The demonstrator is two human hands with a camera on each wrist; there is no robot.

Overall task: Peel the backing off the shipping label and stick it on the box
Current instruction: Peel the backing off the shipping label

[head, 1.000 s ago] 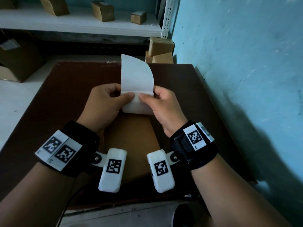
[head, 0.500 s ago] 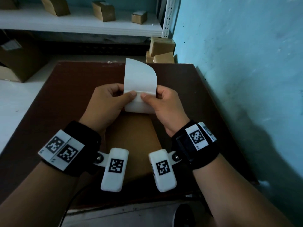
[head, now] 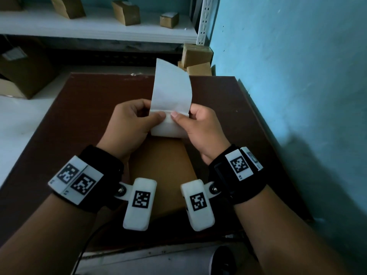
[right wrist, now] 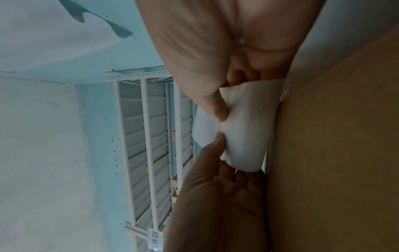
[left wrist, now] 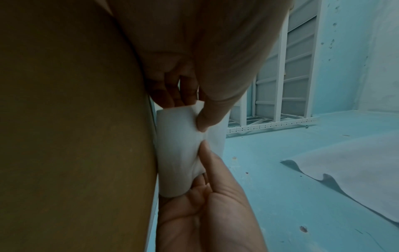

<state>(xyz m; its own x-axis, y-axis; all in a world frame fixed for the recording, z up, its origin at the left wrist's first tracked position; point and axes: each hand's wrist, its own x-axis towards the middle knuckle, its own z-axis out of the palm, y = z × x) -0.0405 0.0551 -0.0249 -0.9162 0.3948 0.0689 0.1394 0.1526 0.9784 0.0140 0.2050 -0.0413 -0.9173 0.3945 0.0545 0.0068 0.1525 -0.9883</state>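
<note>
Wrist gear: white tagged camera blocks [head: 140, 202] on black wrist bands, nearest the viewer
Box: plain brown cardboard box [head: 160, 171] lying flat on the dark brown surface [head: 79, 116], under and between the two forearms – its top face bare, no label on it yet
Left hand: left hand [head: 129, 126] curled, thumb on top and fingers [left wrist: 172, 92] behind, pinching the lower left part of the white paper shipping label [head: 170, 100]
Right hand: right hand [head: 200, 128] curled the same way, thumb tip just beside the left thumb, pinching the lower right part
Label: held in the air above the far end of the box, upper part standing up and bowed, lower part folded toward the viewer along a crease between the thumbs; which layer is backing I cannot tell
Step in hand: judged to be starting the peel – the crease should split label from backing
How to do it well: roll the thumbs apart at the crease to lift one layer's edge, then peel slowly and low along the sheet; keep fingers off the adhesive and don't let the freed part curl onto itself
Beyond: white shelf [head: 99, 26] with small cardboard boxes [head: 125, 12], turquoise wall [head: 288, 76] to the right
</note>
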